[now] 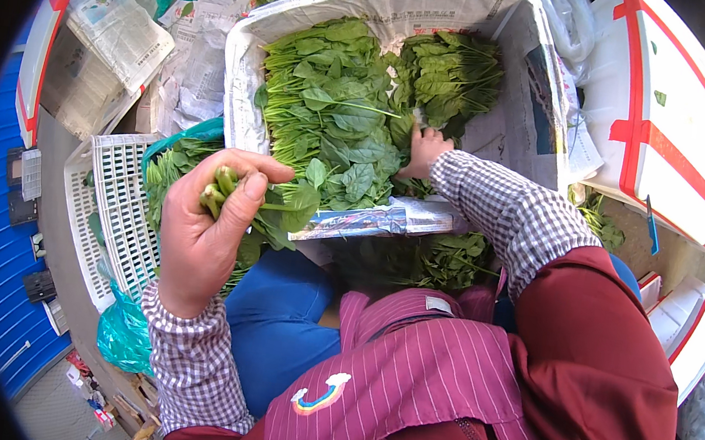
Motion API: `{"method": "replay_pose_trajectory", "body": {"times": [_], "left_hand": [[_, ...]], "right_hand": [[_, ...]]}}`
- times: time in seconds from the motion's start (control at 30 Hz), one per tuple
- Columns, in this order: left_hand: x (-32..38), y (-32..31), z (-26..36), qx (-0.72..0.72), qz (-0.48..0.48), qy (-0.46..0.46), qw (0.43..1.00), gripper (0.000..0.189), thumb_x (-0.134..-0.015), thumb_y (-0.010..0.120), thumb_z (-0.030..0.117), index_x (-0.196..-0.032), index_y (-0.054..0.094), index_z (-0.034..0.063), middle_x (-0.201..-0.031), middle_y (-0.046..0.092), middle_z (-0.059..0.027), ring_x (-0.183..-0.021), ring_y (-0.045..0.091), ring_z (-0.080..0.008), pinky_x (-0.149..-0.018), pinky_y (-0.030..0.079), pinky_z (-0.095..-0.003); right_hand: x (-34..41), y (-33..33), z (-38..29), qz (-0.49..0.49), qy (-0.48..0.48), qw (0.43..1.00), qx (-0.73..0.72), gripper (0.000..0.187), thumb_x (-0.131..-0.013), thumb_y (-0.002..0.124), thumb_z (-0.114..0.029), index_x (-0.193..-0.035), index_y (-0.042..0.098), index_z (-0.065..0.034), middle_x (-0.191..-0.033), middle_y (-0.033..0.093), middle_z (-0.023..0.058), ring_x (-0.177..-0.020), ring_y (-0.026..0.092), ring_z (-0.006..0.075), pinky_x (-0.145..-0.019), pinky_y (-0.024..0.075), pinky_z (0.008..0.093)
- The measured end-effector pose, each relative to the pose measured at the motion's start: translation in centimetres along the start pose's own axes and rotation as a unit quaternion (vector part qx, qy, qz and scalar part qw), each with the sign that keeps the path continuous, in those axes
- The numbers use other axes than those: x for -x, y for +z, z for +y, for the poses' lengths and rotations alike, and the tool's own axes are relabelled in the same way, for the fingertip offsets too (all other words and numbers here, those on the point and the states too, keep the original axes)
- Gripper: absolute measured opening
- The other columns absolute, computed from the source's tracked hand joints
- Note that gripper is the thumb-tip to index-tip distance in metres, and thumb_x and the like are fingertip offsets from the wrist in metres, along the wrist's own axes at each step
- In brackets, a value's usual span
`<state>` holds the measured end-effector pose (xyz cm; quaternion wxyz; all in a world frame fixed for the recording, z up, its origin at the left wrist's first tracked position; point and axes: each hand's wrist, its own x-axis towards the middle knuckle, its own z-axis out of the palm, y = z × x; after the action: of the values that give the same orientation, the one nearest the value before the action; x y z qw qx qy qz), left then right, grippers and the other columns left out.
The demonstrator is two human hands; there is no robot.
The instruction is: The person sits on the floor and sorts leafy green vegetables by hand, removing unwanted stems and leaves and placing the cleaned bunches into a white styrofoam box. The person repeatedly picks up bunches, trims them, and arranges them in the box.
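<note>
My left hand is raised in front of my lap, its fingers closed around the thick cut stems of some leafy greens; their leaves hang out to the right. Inside a white box lined with newspaper, bunches of leafy greens lie in rows, stems to the left. A separate bunch sits at the far right of them, stems to the right. My right hand reaches into the box and presses against the right edge of the greens, its fingertips partly hidden among leaves.
White foam boxes with red tape stand at the right, a blue-handled knife against one. White plastic baskets are at the left beside a green plastic bag. Newspaper sheets lie behind. More greens lie below the box.
</note>
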<state>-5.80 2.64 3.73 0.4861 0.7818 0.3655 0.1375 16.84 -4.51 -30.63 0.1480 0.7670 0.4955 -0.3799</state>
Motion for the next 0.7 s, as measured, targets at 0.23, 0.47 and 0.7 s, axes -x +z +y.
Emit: {"method": "replay_pose_trajectory", "body": {"times": [0.23,0.47,0.7], "left_hand": [[-1.5,-0.2,-1.0,0.006,0.003,-0.031,1.000,0.023,-0.104,0.061,0.019,-0.097,0.068,-0.0024,-0.101,0.074,-0.0085,-0.090,0.065,-0.0120,-0.084,0.050,-0.0268],[-1.0,-0.5,-1.0,0.046,-0.006,-0.033,0.998,0.022,-0.103,0.062,0.018,-0.101,0.069,-0.0025,-0.102,0.074,-0.0084,-0.093,0.064,-0.0125,-0.086,0.050,-0.0275],[0.6,-0.4,0.2,0.036,-0.016,0.044,0.998,0.022,-0.103,0.062,0.018,-0.104,0.071,-0.0021,-0.097,0.073,-0.0077,-0.091,0.066,-0.0134,-0.084,0.051,-0.0289]], "right_hand": [[-2.4,3.8,-0.7,0.066,-0.105,0.989,0.073,0.094,-0.088,0.069,-0.015,-0.164,0.015,-0.0070,-0.123,0.065,0.0199,-0.107,0.068,0.0311,-0.081,0.0565,0.0456],[-6.1,-1.1,12.4,-0.107,0.057,0.841,-0.527,0.025,-0.083,0.067,-0.007,-0.104,0.072,0.0052,-0.103,0.073,0.0194,-0.089,0.070,0.0274,-0.082,0.0562,0.0355],[1.9,-8.3,14.0,-0.282,-0.044,0.686,-0.669,0.020,-0.085,0.061,-0.007,-0.098,0.072,0.0031,-0.093,0.074,0.0130,-0.076,0.071,0.0230,-0.077,0.0595,0.0383]]}}
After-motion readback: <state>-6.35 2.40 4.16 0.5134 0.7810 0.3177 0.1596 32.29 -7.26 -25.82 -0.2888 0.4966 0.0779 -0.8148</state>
